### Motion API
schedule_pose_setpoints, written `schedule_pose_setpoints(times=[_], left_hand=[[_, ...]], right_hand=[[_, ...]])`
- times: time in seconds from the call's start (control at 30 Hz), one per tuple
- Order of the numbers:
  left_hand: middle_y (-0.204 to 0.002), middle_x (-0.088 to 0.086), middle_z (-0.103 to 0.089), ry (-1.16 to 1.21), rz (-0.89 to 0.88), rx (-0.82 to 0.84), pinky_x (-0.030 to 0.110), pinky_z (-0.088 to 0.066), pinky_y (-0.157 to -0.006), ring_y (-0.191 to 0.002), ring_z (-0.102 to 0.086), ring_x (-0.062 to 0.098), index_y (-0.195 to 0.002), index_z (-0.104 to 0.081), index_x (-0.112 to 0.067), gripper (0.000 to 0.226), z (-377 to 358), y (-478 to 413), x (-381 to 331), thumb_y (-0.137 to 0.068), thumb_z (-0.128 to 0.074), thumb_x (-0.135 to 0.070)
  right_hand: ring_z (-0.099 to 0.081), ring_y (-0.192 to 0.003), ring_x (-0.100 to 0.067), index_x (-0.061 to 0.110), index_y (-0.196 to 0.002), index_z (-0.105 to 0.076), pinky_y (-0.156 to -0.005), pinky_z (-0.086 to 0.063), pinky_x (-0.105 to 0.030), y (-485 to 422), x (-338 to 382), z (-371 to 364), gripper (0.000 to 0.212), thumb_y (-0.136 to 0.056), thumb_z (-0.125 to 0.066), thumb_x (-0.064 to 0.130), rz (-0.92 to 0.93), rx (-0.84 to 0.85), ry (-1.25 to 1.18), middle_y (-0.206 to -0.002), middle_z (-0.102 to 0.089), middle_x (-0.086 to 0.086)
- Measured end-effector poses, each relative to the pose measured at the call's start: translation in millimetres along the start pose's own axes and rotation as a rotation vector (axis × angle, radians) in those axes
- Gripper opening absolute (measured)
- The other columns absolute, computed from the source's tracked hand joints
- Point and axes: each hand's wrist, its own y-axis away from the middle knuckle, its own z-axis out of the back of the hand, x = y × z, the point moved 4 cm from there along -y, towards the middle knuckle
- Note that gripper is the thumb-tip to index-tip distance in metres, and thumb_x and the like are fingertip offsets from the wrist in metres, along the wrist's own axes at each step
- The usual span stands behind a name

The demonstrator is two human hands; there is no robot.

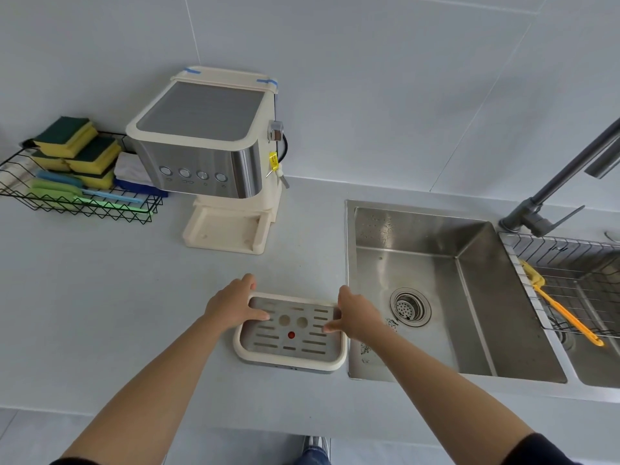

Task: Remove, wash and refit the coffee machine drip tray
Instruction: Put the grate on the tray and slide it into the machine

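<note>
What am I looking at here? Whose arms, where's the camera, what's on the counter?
There is no robot. These are a person's two bare arms, filmed by one wide-angle camera worn on the head and looking down. The left hand and right hand grip the drip tray by its sides, with the thumbs on its metal grate. The tray sits on the counter beside the sink. The coffee machine stands behind, and its base has no tray in it. To its left, a wire basket holds sponges. At right are a faucet and a yellow brush on a rack.
</note>
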Motion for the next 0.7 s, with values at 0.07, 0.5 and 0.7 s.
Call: schedule_pose_setpoints(times=[0.07, 0.5, 0.7], left_hand=[[-0.098, -0.002, -0.044, 0.03, 0.02, -0.001, 0.028, -0.038, -0.066, -0.083, -0.05, 0.017, -0.106, -0.038, -0.018, 0.056, -2, 1, 3, -0.069, -0.072, -0.044], [-0.121, 0.009, -0.054, 0.529, 0.142, -0.199, 0.026, -0.041, -0.08, -0.103, -0.054, 0.022, -0.127, -0.04, -0.01, 0.064, -19, 32, 12, -0.076, -0.07, -0.033], [-0.122, 0.001, -0.058, 0.662, 0.099, -0.182, 0.019, -0.044, -0.077, -0.097, -0.053, 0.012, -0.132, -0.04, -0.019, 0.052, -41, 62, 11, -0.085, -0.059, -0.033]], right_hand=[[-0.05, -0.072, -0.022, 0.014, -0.093, -0.03, -0.058, -0.043, -0.03, 2, 0, 0, 0.055, -0.071, -0.076, 0.036, -0.004, -0.01, -0.001, -0.084, -0.054, -0.008], [-0.05, -0.107, -0.024, 0.01, -0.122, -0.037, -0.082, -0.043, -0.032, 23, -15, -21, 0.065, -0.074, -0.072, 0.036, -0.107, -0.15, -0.315, -0.123, -0.05, -0.008], [-0.048, -0.111, -0.023, 0.012, -0.12, -0.039, -0.096, -0.045, -0.039, 43, -7, -48, 0.054, -0.078, -0.068, 0.03, -0.06, -0.155, -0.522, -0.12, -0.051, -0.005]])
